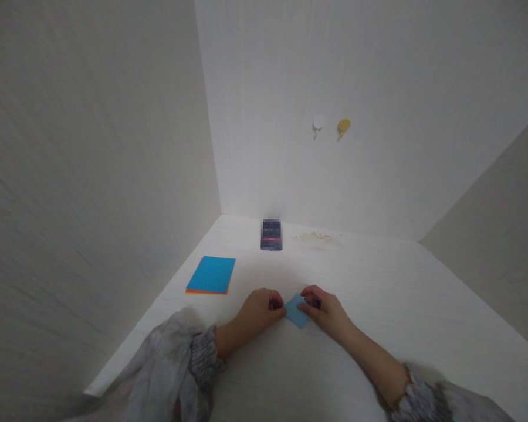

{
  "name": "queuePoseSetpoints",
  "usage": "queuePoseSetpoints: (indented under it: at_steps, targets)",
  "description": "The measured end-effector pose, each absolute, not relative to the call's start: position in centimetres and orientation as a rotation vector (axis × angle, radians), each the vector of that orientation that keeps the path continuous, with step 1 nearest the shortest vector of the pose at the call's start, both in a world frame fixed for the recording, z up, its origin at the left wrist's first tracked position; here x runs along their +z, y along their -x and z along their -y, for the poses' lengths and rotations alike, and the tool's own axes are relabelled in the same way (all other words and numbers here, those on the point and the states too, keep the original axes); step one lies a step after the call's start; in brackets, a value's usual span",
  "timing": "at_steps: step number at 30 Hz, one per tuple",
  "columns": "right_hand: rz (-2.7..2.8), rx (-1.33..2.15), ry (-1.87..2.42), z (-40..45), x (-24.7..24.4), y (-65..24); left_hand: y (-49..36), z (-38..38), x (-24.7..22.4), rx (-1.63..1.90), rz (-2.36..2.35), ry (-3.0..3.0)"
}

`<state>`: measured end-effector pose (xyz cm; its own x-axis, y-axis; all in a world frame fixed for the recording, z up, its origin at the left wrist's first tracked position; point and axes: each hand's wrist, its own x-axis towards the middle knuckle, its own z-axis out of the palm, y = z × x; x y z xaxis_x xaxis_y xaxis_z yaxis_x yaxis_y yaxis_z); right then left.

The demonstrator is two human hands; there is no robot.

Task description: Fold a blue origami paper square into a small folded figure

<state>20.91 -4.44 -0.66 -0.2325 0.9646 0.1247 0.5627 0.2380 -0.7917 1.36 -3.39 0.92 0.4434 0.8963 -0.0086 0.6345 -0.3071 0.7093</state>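
A small light-blue folded piece of paper (295,312) is between my two hands, just above or on the white table; I cannot tell which. Its left corner is pinched by the thumb and fingers of my left hand (264,307), which has a ring on one finger. On the other side, my right hand (325,310) has its thumb over the paper's right part, with the fingers curled behind it. The fingertips cover parts of the paper's left and right edges.
To the left lies a stack of coloured paper sheets (211,275), blue on top with orange beneath. A dark, blurred phone-like rectangle (271,235) is by the back wall. White (318,123) and yellow hooks (344,126) are on that wall. Panels enclose the white tabletop (378,281).
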Motion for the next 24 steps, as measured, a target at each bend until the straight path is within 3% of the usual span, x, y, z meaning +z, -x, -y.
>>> queuePoseSetpoints:
  at_steps: [6, 14, 24]
  targets:
    - [2.092, 0.603, 1.259, 4.1, 0.0, -21.1, -1.4, 4.0, 1.1, 0.559, -1.195, -2.268]
    - [2.226, 0.572, 1.104, 3.6, 0.0, -20.3, -1.8, 3.7, 0.6, 0.471, -1.235, -2.188]
    - [2.262, 0.182, 1.417, 5.0, -0.6, -21.2, -1.8, 3.7, 0.6, 0.449, -1.17, -2.316]
